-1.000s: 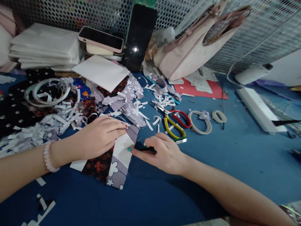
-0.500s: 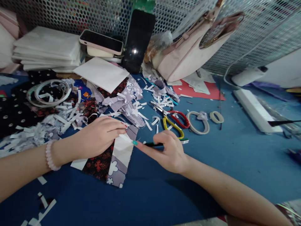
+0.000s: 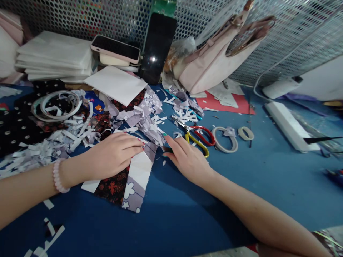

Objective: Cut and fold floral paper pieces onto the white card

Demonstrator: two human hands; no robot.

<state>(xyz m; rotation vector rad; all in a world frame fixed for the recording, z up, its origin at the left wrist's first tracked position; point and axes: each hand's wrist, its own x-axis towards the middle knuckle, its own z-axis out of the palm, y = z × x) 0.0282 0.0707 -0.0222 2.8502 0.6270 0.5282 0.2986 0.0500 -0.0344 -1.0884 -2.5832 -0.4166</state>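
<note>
My left hand (image 3: 111, 155) lies flat with its fingers together, pressing down on a patchwork piece (image 3: 134, 180) of white paper, red-flowered black cloth and lilac flowered cloth on the blue table. A bead bracelet is on that wrist. My right hand (image 3: 186, 159) rests just right of the piece's upper corner, index finger stretched toward the lilac scraps. A thin dark tool (image 3: 167, 150) shows between its thumb and fingers; most of the tool is hidden under the hand. Red and yellow handled scissors (image 3: 197, 137) lie right behind the right hand.
Lilac cloth scraps (image 3: 150, 117) and white paper strips (image 3: 53, 142) litter the left and middle. Two tape rolls (image 3: 225, 139) lie right of the scissors. A phone (image 3: 115, 48), white sheets (image 3: 53, 53), a pink bag (image 3: 217, 59) and a mesh wall stand behind. A white power strip (image 3: 291, 125) is at right.
My right hand moved up and away from the white corner of the patchwork piece toward the scraps, taking the thin tool with it. My left hand stayed put.
</note>
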